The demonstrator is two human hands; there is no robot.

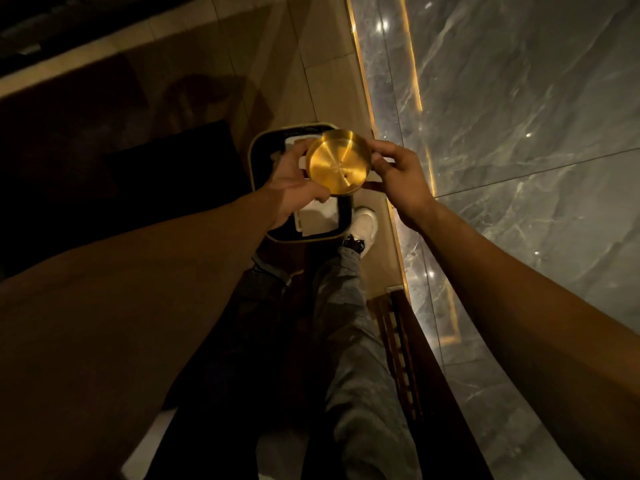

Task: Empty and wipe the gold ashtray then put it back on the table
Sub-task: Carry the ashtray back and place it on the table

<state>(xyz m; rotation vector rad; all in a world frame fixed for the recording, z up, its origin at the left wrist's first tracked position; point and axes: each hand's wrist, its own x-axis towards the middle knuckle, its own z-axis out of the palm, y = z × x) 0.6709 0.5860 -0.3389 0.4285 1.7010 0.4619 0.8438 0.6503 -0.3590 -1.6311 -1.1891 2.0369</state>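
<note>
The round gold ashtray (pixel 336 162) is held in the air above a dark waste bin (pixel 258 157) on the floor. Its shiny inside faces me, with a small dark speck near its lower right. My left hand (pixel 294 181) grips its left rim with thumb and fingers. My right hand (pixel 398 174) touches its right rim with the fingertips; a bit of pale paper or tissue shows by those fingers, too dim to tell clearly. White paper waste (pixel 318 216) lies inside the bin below the ashtray.
A grey marble wall (pixel 519 133) with a lit gold strip runs along the right. Beige floor tiles (pixel 322 64) lie ahead. My legs in grey trousers and a white shoe (pixel 363 225) stand just behind the bin. A dark mat (pixel 166 168) sits left.
</note>
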